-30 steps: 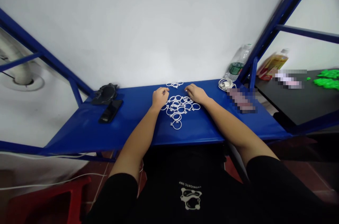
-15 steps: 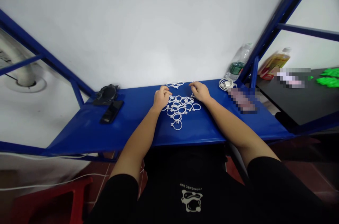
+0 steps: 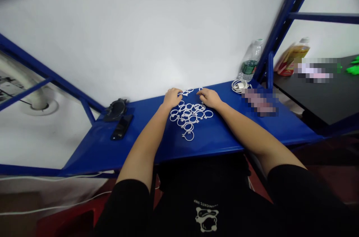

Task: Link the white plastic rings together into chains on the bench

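Several white plastic rings (image 3: 193, 119), each with a small clip-like tab, lie in a loose pile between my forearms on the blue tabletop (image 3: 148, 151). A smaller group of white rings (image 3: 185, 93) sits farther back near the wall. My left hand (image 3: 172, 98) is at the left end of that group, its fingers bent down and closed at a white ring partly hidden by them. On the other side, my right hand (image 3: 211, 98) hovers over the table with thumb and forefinger apart. Another white ring (image 3: 201, 89) shows just beyond its fingertips, and a white bit peeks out beneath it.
A black phone (image 3: 121, 127) and a dark round object (image 3: 116, 109) lie at the left. On the right are a water bottle (image 3: 250, 61), a coiled white cable with charger (image 3: 239, 86) and a blurred-out item (image 3: 259, 101). Blue frame posts (image 3: 269, 70) flank the table.
My left hand has moved away from the pile's upper left, farther back to the small group of rings. My right hand has shifted only slightly. The view has tilted.
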Demonstrator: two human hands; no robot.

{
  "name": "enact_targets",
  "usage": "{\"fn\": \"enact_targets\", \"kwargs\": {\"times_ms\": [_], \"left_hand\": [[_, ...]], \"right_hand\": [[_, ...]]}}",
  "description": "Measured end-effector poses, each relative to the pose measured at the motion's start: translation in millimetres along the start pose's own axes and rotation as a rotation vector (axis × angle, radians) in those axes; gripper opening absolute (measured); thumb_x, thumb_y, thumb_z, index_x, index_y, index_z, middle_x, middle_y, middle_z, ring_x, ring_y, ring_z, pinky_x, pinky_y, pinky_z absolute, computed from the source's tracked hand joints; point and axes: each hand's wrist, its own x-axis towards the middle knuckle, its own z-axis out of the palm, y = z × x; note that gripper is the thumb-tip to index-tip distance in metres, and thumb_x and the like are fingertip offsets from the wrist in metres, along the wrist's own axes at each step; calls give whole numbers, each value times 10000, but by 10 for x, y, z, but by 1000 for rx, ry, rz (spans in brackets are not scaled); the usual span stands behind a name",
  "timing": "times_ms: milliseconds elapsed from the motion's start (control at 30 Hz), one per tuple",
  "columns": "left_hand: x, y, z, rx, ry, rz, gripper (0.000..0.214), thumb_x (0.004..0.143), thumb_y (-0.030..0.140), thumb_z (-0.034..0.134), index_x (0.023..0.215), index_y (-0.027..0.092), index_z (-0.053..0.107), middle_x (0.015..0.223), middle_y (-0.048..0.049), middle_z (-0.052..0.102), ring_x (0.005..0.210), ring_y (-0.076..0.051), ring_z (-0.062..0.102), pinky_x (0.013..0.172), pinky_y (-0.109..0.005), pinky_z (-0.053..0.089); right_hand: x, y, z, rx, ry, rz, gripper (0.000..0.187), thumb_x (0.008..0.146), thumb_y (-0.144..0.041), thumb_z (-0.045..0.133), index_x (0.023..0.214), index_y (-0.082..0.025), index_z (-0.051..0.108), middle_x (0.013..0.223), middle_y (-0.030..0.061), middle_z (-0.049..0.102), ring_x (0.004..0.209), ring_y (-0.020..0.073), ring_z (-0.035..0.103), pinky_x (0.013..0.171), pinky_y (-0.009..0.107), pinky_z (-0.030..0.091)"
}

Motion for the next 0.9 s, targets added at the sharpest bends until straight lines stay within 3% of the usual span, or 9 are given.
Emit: {"fn": "enact_targets", "kwargs": {"times_ms": [133,267,400,533,733,833,900], "left_hand": [[286,142,113,159,-168,-8,496,948,457,616,1394,249,675,1421,-163,633,1337,-384,542,1132,-536,424],[369,213,245,222,-279,-86,489,935,508,634,1351,260,705,1405,-193,626,1325,-427,559,1117,-619,403],[304,86,304,158,-246,-113,320,954,408,634,1210,262,756,1323,-139,671,1184,-300,656,1057,-451,481],[195,-83,313,18,-235,-67,205,959,336,642,1067,222,774,1153,-85,746,1014,-203,679,943,-304,502],[71,-144,315,-220,-141,-88,112,871,205,701,922,194,800,925,-69,783,884,-226,692,863,-312,499],[28,-94,274,-397,15,-144,91,829,185,724,869,195,804,876,-57,778,847,-222,693,853,-316,504],[-5,-45,202,-555,162,-214,94,828,191,722,873,191,804,797,-42,754,761,-203,680,803,-311,511]], "right_hand": [[-6,-47,-57,-33,-63,-16,336,936,-197,537,1149,-197,797,1192,85,778,1084,259,702,931,334,517],[-6,-72,-107,-69,-74,-30,319,941,-189,515,1062,-205,810,1152,79,786,1043,247,707,880,316,504],[-18,-113,-114,-89,-110,-84,299,941,-162,499,1000,-208,789,1100,73,794,980,245,711,814,310,469],[-50,-219,-104,-97,-124,-91,344,964,-194,501,1253,-197,689,1038,75,801,900,247,713,756,303,426],[-79,-275,-151,-158,-248,-148,241,951,-227,535,1123,-198,702,1053,76,798,919,244,714,736,295,394],[-81,-253,-160,-196,-269,-101,307,981,-281,538,1250,-196,662,1017,84,799,874,246,712,727,298,393],[-77,-242,-148,-197,-258,-77,301,1026,-367,515,1202,-193,685,1019,96,797,875,248,709,723,302,395]]}}
